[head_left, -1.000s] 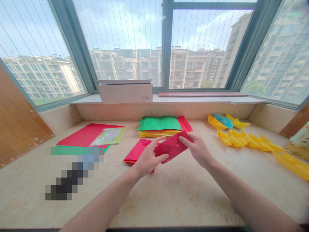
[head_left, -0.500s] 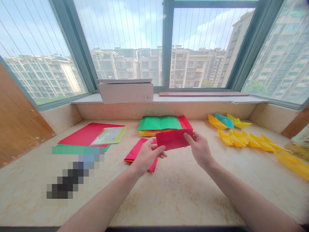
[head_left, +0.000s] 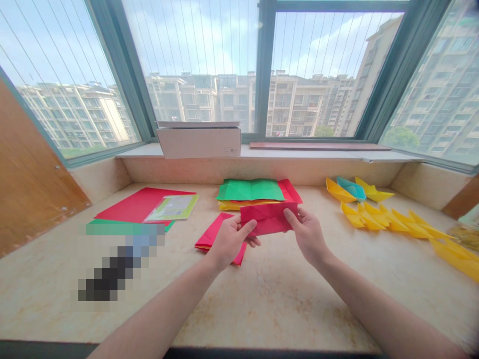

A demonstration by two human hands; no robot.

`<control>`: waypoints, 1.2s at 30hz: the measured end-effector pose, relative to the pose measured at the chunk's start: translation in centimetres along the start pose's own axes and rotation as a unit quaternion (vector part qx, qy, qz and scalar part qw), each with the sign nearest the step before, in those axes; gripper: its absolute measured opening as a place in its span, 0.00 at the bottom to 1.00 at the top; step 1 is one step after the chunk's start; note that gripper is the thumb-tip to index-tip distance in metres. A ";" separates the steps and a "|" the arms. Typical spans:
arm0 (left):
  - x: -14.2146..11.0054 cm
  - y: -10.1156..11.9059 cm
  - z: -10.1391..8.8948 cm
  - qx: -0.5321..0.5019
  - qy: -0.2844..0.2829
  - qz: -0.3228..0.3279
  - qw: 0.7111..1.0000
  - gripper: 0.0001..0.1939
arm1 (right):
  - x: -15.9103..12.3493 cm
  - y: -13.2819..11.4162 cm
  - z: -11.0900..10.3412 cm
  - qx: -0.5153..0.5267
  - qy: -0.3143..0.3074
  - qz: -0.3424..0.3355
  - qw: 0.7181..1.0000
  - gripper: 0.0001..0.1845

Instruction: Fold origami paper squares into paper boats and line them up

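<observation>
Both hands hold a folded red paper point(head_left: 266, 218) in the air above the marble sill point(head_left: 262, 294). My left hand point(head_left: 229, 243) pinches its left end between thumb and fingers. My right hand point(head_left: 309, 234) pinches its right end, thumb on the near side. Under my left hand, more folded red sheets point(head_left: 211, 234) lie flat on the sill. Just behind the held paper lies a stack with a green sheet point(head_left: 250, 190) on top of yellow and red ones.
Several folded yellow paper boats point(head_left: 389, 218) and a teal one point(head_left: 352, 188) lie at the right. A large red sheet point(head_left: 134, 205) with a printed leaflet point(head_left: 172, 207) lies at the left, beside a blurred patch. A white box point(head_left: 199, 139) stands on the window ledge.
The red paper went from tilted low over the sill to level and raised. Both hands moved slightly up and away from me with it, and its front now shows a folded flap.
</observation>
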State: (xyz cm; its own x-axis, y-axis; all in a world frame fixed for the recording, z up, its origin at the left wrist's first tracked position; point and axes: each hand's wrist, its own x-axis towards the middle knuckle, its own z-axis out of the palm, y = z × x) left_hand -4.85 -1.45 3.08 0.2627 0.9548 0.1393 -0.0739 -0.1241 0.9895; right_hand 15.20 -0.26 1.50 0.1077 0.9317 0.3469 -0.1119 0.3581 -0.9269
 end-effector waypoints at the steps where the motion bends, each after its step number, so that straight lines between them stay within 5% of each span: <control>1: 0.1 -0.1 0.0 0.005 0.008 0.004 1.000 0.20 | 0.0 0.0 0.0 0.010 -0.005 0.001 1.000 0.18; 19: 0.1 -0.3 -0.1 0.027 0.044 0.033 0.998 0.19 | 0.1 -0.1 -0.3 0.033 -0.009 0.051 0.998 0.24; 25: 0.1 -0.4 -0.6 0.045 -0.038 0.005 0.998 0.19 | 1.0 -0.5 -1.8 -0.114 -0.004 -0.050 0.992 0.23; 29: -0.3 0.1 -0.7 0.053 -0.069 0.014 0.996 0.20 | 1.1 -0.9 -2.2 -0.218 -0.086 -0.090 0.968 0.21; 33: -1.0 0.2 -0.1 0.086 -0.175 -0.022 0.981 0.18 | -0.3 -0.8 -0.7 -0.204 -0.210 -0.074 0.953 0.15; 36: -1.2 -0.2 0.5 0.100 -0.163 -0.043 0.981 0.17 | -1.5 -0.9 0.8 -0.150 -0.177 -0.058 0.971 0.10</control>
State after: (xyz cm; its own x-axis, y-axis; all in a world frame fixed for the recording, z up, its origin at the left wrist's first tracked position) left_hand -4.65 -2.70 2.73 0.5554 0.8311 0.0285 0.1429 -0.1291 0.9813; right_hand 14.35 -1.95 1.94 -0.2501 0.8681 0.4288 0.1798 0.4768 -0.8604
